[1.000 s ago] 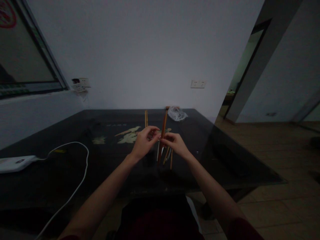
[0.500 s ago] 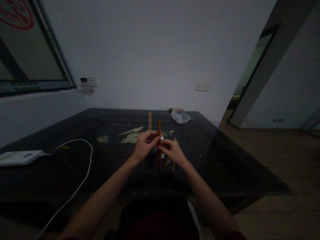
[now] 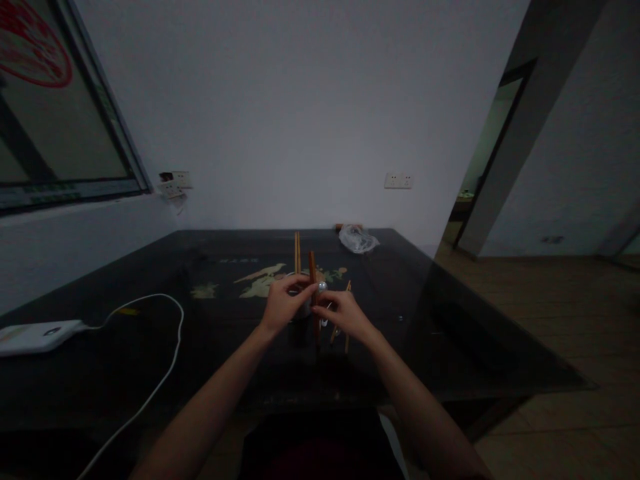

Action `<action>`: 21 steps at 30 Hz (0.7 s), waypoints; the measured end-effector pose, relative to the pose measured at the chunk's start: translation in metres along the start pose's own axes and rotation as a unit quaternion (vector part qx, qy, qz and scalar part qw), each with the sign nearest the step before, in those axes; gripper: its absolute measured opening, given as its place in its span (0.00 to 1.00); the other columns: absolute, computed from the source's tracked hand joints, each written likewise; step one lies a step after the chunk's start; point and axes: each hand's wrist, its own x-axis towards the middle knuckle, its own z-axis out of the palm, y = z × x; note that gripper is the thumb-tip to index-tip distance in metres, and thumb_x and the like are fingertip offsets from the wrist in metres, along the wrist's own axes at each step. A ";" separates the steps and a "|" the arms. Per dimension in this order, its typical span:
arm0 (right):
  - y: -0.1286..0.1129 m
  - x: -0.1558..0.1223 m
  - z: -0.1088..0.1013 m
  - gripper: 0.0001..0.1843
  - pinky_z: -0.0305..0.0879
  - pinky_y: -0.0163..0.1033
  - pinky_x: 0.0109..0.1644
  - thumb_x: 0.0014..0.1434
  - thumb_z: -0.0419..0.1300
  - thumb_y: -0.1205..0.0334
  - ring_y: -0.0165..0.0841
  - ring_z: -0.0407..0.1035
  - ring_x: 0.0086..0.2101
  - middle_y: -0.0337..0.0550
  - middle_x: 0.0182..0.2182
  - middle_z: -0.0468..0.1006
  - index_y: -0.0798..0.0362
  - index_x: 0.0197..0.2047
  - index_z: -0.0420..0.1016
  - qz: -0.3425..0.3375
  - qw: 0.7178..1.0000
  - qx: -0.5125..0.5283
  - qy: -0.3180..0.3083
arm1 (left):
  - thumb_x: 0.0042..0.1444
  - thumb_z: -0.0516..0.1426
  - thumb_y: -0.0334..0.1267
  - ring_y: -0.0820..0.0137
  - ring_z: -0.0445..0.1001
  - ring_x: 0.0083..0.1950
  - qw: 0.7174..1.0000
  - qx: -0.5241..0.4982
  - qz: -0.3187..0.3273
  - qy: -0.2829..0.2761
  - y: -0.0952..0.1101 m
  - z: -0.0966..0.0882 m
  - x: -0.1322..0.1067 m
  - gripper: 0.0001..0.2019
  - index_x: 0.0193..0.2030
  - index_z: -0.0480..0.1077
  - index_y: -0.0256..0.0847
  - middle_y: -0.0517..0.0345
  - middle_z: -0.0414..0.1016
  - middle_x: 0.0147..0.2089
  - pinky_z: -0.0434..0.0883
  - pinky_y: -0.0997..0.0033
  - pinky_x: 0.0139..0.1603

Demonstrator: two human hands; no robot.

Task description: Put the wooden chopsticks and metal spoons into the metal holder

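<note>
My left hand (image 3: pixel 285 305) pinches a pair of upright reddish-brown chopsticks (image 3: pixel 313 264) in front of me. From the other side, my right hand (image 3: pixel 345 313) closes its fingertips on the same chopsticks, a little lower. A shiny white bead-like ball (image 3: pixel 322 286) sits against them between my hands; how it is attached I cannot make out. Behind my left hand stand lighter wooden chopsticks (image 3: pixel 297 248) in a round container (image 3: pixel 301 313), mostly hidden. More light sticks (image 3: pixel 348 340) lie on the table beside my right hand, with a small white item (image 3: pixel 324 323) near them.
The dark table (image 3: pixel 240 360) bears a bird-and-flower picture. A white power bank (image 3: pixel 37 337) with a white cable (image 3: pixel 177 337) lies left. A crumpled clear plastic bag (image 3: pixel 358 239) rests near the wall, and a small shiny bit (image 3: pixel 401 319) lies right.
The ball shows more fully now, and the chopsticks lean slightly left at the top. My right hand sits a bit lower on them. The whole view has tilted up slightly.
</note>
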 end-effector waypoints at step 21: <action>0.032 0.010 0.003 0.16 0.68 0.38 0.36 0.55 0.60 0.52 0.35 0.71 0.34 0.44 0.33 0.76 0.54 0.41 0.74 0.059 0.987 0.132 0.064 | 0.46 0.63 0.43 0.70 0.76 0.30 0.996 -0.006 -0.022 0.091 0.033 -0.055 0.026 0.11 0.30 0.75 0.36 0.56 0.78 0.29 0.73 0.75 0.31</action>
